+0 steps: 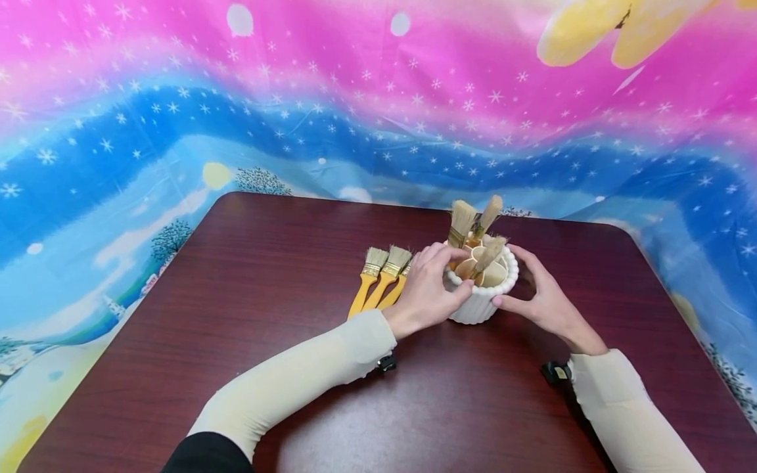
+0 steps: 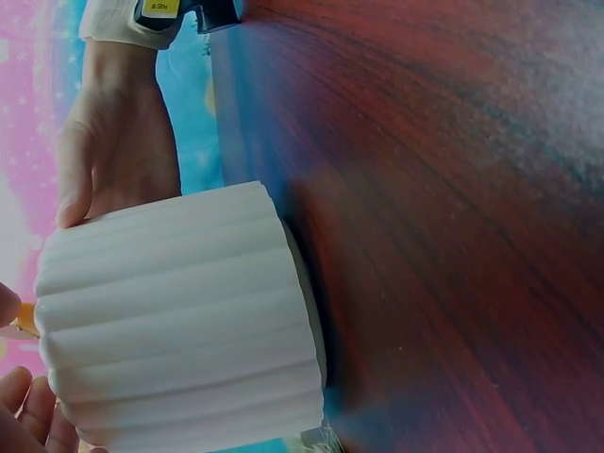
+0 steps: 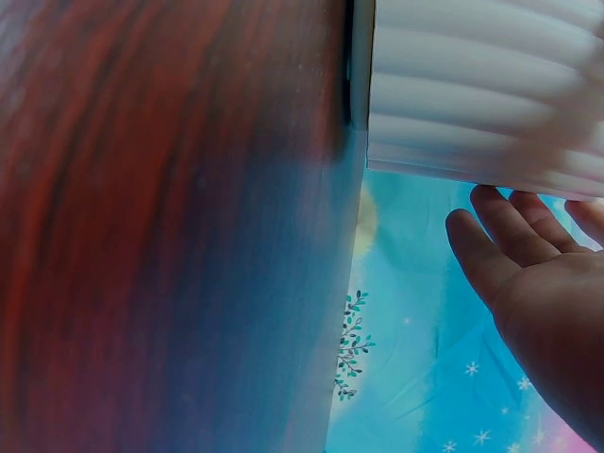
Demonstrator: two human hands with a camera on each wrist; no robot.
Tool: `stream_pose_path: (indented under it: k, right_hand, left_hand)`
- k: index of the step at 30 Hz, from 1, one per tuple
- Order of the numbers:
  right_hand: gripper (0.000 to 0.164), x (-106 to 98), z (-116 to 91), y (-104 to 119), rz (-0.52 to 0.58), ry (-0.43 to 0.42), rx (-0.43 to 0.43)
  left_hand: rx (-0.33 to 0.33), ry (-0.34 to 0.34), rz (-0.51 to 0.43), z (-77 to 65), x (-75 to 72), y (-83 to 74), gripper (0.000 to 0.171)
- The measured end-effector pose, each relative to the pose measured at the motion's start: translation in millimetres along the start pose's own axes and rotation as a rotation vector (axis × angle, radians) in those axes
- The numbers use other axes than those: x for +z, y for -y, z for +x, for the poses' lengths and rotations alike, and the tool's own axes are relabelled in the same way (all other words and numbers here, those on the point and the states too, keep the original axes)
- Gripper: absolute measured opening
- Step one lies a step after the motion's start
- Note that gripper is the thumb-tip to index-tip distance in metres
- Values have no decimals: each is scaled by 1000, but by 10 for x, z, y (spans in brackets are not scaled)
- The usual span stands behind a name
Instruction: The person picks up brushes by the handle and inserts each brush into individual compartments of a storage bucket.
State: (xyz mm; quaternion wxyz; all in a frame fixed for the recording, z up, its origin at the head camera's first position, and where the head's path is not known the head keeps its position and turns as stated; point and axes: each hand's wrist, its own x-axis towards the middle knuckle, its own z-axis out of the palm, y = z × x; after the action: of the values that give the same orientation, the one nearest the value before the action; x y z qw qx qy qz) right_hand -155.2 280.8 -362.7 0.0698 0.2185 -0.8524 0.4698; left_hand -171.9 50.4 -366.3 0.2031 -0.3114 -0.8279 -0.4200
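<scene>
A white ribbed pot (image 1: 473, 309) with a beaded rim and round inner compartments stands on the table. Several paintbrushes stick up from it, bristles upward, among them a broad paintbrush (image 1: 461, 220) and a rear paintbrush (image 1: 489, 213). My left hand (image 1: 432, 282) reaches over the near-left rim, thumb and forefinger around the lower part of a paintbrush (image 1: 492, 255) that leans right. A bit of orange handle (image 2: 27, 318) shows beside the thumb in the left wrist view. My right hand (image 1: 547, 299) holds the pot's right side, thumb in front and fingers behind.
Left of the pot lie three orange-handled paintbrushes (image 1: 378, 272), bristles pointing away, partly hidden by my left hand. The dark red wooden table (image 1: 266, 263) has rounded far corners. A patterned pink and blue cloth (image 1: 355, 98) hangs behind it.
</scene>
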Motion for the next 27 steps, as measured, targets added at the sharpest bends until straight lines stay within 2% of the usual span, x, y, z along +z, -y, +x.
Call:
stream_pose_path:
  k: [11, 27]
  right_hand:
    - [98, -6, 25, -361, 3, -5, -8]
    - [96, 9, 26, -377, 47, -18, -46]
  left_hand:
    - [18, -23, -35, -15, -72, 39, 39]
    - [-2, -49, -73, -40, -180, 142, 38]
